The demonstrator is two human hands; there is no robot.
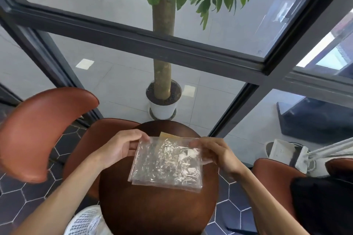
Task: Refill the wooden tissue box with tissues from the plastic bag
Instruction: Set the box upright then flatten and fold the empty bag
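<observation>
A clear, crinkled plastic bag (166, 162) hangs over the round dark wooden table (158, 208), held up by both hands at its top corners. My left hand (122, 146) pinches the bag's upper left corner. My right hand (215, 151) pinches the upper right corner. Something pale, likely tissues, shows through the bag near its right side. A light wooden edge, probably the tissue box (168, 135), peeks out just behind the bag's top; the rest of it is hidden.
Brown leather chairs stand at the left (44, 131), behind the table (89, 143) and at the right (271, 175). A white mesh basket (86, 221) sits below the table's left edge. A potted tree (163, 99) and a glass wall lie beyond. A person stands outside the glass.
</observation>
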